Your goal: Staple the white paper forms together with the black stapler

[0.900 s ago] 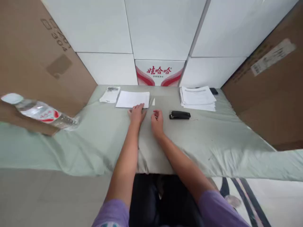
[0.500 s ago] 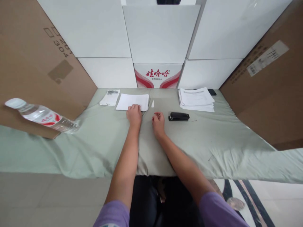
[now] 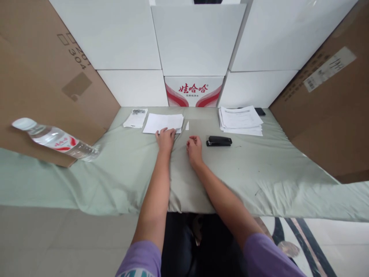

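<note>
My left hand lies at the near edge of a small stack of white paper. Its fingers are apart and touch the paper, with the thumb by the lower right corner, where the top sheet looks slightly raised. My right hand rests on the cloth with its fingers curled together; whatever they hold, if anything, is too small to make out. Just right of it lies a black stapler. A small white paper scrap sits between the stack and the right hand.
A thicker pile of printed sheets lies back right, partly over a black phone. Back left is a smudged paper. A water bottle appears at left. White boxes and brown cardboard enclose the cloth-covered table.
My left fingers have spread slightly and drawn back to the stack's near edge, and the corner by the thumb looks lifted. My right hand stays in place. The whole view shifted slightly.
</note>
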A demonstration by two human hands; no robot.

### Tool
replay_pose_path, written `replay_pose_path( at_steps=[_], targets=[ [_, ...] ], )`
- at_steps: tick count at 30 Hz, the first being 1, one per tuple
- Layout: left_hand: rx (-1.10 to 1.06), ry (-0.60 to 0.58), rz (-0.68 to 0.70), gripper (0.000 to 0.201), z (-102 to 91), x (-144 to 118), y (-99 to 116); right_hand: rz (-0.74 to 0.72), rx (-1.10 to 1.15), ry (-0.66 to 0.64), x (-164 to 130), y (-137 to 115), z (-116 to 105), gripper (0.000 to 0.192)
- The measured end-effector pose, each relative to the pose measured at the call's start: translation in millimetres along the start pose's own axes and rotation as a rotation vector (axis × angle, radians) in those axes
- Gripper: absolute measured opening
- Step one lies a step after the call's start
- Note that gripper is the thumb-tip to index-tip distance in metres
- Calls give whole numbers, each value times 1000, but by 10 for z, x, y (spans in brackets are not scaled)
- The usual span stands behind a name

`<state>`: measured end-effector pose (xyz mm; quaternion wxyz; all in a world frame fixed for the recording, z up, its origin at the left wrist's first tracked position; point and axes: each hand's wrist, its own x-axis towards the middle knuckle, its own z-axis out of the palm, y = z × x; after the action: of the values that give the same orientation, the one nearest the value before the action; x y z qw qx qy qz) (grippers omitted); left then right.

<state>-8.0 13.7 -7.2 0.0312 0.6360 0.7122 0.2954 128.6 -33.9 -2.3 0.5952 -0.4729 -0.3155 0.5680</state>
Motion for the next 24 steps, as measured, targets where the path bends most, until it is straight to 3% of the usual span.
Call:
replay_pose_path(
  at_steps=[3,5,8,11,13,17,18,19,21,24],
  targets=[
    [-12,151,48,33,-76,-12,29,33,1,-34,5,-79,-7,15],
    [-66,179,158,34,-130,-34,57,142,9,-134,35,-178,-44,18],
    [-195,13,408,27,-180,-83,117,379,62,-340,121,-325,-153,39],
    [-331,-150,517,21,-197,-126,172,478,77,-391,219,-373,-260,29],
    [-408,-111,481,22,-211,-131,171,434,36,-338,263,-347,-288,12],
    [-361,232,212,24,-244,-71,36,140,37,-149,270,-301,-253,26],
    [-302,270,137,24,-242,-52,-11,51,82,-105,260,-310,-241,28],
    [-235,256,80,28,-233,-37,-54,-35,133,-70,250,-327,-233,30],
    [-109,92,34,47,-196,-19,-117,-136,219,-31,233,-372,-233,35],
    [1,-157,32,60,-126,-19,-142,-160,247,-14,226,-411,-254,38]
  ],
)
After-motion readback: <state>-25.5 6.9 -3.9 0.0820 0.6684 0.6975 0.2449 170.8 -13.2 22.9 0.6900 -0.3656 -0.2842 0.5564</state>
